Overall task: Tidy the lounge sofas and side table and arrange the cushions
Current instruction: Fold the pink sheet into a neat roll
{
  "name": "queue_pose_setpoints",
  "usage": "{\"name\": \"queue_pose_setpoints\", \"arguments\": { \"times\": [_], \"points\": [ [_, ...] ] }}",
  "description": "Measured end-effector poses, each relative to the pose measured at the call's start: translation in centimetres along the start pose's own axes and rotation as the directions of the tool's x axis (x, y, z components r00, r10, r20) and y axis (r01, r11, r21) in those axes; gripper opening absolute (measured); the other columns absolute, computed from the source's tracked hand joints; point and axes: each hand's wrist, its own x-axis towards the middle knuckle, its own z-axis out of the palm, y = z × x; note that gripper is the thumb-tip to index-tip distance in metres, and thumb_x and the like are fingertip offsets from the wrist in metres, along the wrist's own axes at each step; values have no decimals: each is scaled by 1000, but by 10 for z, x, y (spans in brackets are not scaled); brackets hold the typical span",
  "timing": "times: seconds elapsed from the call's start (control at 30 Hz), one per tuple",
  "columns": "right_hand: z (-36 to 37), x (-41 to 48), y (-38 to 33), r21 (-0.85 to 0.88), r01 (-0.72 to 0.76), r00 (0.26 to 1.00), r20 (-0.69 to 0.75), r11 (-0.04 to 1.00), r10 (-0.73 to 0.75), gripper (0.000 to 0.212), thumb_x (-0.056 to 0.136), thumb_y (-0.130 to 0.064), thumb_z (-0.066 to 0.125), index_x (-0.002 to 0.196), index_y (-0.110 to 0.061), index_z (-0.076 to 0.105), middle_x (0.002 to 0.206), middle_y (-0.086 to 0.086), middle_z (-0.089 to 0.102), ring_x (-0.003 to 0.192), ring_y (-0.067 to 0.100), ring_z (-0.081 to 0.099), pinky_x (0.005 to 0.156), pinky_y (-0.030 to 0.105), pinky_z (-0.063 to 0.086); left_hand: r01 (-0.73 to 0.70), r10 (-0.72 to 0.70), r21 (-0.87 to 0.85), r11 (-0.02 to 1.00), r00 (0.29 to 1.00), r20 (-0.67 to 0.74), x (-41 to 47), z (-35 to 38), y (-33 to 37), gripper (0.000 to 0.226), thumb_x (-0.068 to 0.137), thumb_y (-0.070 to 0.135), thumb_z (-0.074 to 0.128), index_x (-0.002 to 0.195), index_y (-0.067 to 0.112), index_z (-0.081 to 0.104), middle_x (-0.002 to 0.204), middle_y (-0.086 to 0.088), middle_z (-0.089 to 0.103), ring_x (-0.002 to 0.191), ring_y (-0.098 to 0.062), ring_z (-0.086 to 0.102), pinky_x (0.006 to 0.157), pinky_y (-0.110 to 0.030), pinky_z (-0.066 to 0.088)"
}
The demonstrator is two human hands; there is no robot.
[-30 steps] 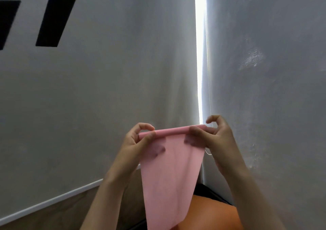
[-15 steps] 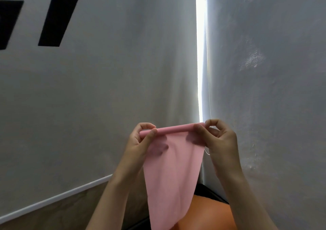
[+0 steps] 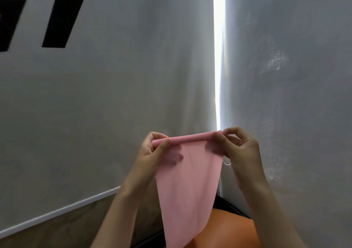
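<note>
Pink cloth (image 3: 188, 181), rolled top pinched between left hand (image 3: 152, 153) and right hand (image 3: 240, 148); black wall lettering (image 3: 63, 14) unreadable.

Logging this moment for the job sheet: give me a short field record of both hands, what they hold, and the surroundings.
pink cloth: held up, top edge rolled, the rest hanging down
left hand: pinches the roll's left end
right hand: pinches the roll's right end
below: orange surface, partly behind the cloth
backdrop: white blind with black marks, bright gap beside it, thin cord
</note>
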Motion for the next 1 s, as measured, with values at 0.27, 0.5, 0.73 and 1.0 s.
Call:
{"name": "queue_pose_setpoints", "arguments": {
  "times": [0.27, 0.5, 0.73, 1.0],
  "points": [
    [1, 2, 4, -39, -77, 988, 130, 996, 82, 30, 71, -29, 75, 97, -14, 70, 85, 5, 76, 79, 19, 73, 69, 26, 54, -5, 6, 13, 1000, 999, -45, 0, 4, 0, 14, 94, 14, 53, 88, 9, 42, 70, -6, 71, 56, -17, 68, 50, -21, 52],
    [-3, 4, 0, -39, -72, 981, 178, 997, 78, 27, 72, -32, 71, 86, -9, 67, 76, 12, 74, 68, 20, 70, 57, 23, 52, 31, -31, 100, 995, 1000, -4, -3, 1, 2, 23, 91, 31, 48, 90, 10, 37, 63, -3, 68, 49, -18, 65, 44, -26, 51],
    [-9, 5, 3, -68, -78, 969, 232, 995, 91, 19, 77, -24, 71, 87, -8, 69, 69, 6, 71, 58, 11, 62, 50, 15, 44, 25, -28, 138, 990, 999, 19, -6, -2, -1, 19, 96, 19, 47, 89, 9, 33, 62, -2, 51, 40, -9, 50, 37, -19, 42],
    [-17, 6, 8, -31, -100, 952, 286, 994, 105, 17, 76, -15, 70, 91, -8, 68, 65, 5, 69, 54, 11, 61, 49, 15, 45, -46, 44, 59, 997, 999, 33, -4, -18, -6, 21, 76, 16, 66, 90, 12, 51, 64, -1, 61, 55, -10, 56, 47, -17, 46]
  ]
}}
